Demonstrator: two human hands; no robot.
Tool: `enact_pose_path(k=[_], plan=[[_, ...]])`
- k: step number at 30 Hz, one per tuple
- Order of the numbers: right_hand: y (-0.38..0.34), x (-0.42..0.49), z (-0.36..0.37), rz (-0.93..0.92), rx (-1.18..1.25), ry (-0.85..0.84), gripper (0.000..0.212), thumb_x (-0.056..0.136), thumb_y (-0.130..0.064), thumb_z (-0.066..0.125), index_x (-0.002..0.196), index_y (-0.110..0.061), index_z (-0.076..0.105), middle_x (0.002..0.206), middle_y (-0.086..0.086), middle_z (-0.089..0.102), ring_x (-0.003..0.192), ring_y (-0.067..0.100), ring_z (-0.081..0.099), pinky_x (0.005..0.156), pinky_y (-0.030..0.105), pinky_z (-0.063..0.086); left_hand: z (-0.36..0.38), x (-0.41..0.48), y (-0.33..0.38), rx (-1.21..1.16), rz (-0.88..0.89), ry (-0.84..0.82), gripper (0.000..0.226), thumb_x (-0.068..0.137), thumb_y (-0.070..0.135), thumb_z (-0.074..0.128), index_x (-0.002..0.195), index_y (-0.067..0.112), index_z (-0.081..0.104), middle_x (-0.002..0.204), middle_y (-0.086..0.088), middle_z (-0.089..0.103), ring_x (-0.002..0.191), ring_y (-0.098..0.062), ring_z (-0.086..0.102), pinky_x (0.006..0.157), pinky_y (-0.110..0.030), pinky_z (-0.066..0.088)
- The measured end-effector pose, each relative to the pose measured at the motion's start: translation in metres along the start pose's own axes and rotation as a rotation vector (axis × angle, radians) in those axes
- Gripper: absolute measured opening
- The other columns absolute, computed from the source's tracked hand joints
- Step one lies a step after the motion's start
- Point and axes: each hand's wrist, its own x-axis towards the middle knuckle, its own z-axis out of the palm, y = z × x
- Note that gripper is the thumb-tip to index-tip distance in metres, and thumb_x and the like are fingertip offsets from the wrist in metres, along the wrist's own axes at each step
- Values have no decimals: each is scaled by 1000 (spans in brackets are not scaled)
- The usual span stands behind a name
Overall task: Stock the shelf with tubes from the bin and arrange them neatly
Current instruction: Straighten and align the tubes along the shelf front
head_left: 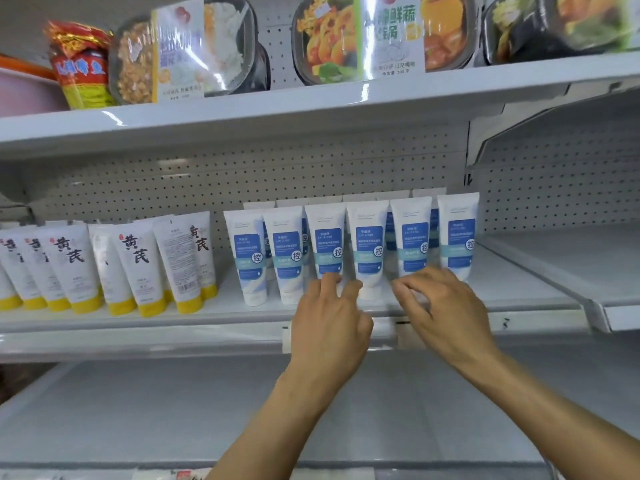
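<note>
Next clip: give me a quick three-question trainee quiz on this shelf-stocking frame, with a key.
1. How many blue-label tubes stand in the front row on the middle shelf?
2. True or false: the yellow-capped tubes stand to the left of the blue-label tubes.
3. Where are the left hand and the right hand?
A. Hanging at the person's sides.
B. At the lower ends of the blue-label tubes.
C. At the yellow-capped tubes.
Key: 1. Six. 2. True. 3. B.
</note>
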Motion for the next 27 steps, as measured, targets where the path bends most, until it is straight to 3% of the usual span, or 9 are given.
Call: enact_pose_path(k=[3,6,11,15,20,27], plan=[[26,-4,-13,58,-2,98,21,95,-32,51,87,-21,67,89,-3,58,87,18,52,68,30,38,8,4,30,-198,33,-56,44,89,26,49,132,24,54,128,-1,51,117,-19,49,93,-31,44],[49,-7,-28,120,-21,90,16,95,-29,55,97,-21,68,94,1,53,95,21,50,72,31,39,24,12,54,-258,54,-128,49,94,30,48,143,32,41,141,-3,41,128,-21,40,102,-30,37],[66,-9,-40,189,-127,-142,37,95,-46,45,128,-36,59,129,3,52,118,22,44,92,34,41,48,24,67,-100,16,-200,51,97,46,29,147,38,32,152,-10,28,131,-29,37,104,-36,37],[69,-6,-40,155,-153,-250,41,97,-50,39,134,-39,52,138,2,52,121,24,48,94,33,39,53,31,70,-63,3,-228,77,78,55,2,147,37,31,147,-9,37,127,-28,44,99,-37,42],[75,-2,-36,116,-181,-286,48,96,-55,34,139,-38,47,131,1,56,114,22,53,89,31,42,56,38,72,-76,-25,-247,49,100,43,32,149,37,28,150,-5,33,130,-24,42,101,-36,41],[80,-2,-32,91,-226,-292,57,92,-64,24,140,-40,44,124,2,59,110,21,54,86,31,41,59,40,73,-104,-16,-236,48,101,42,34,148,36,30,151,-4,34,131,-26,43,103,-38,41]])
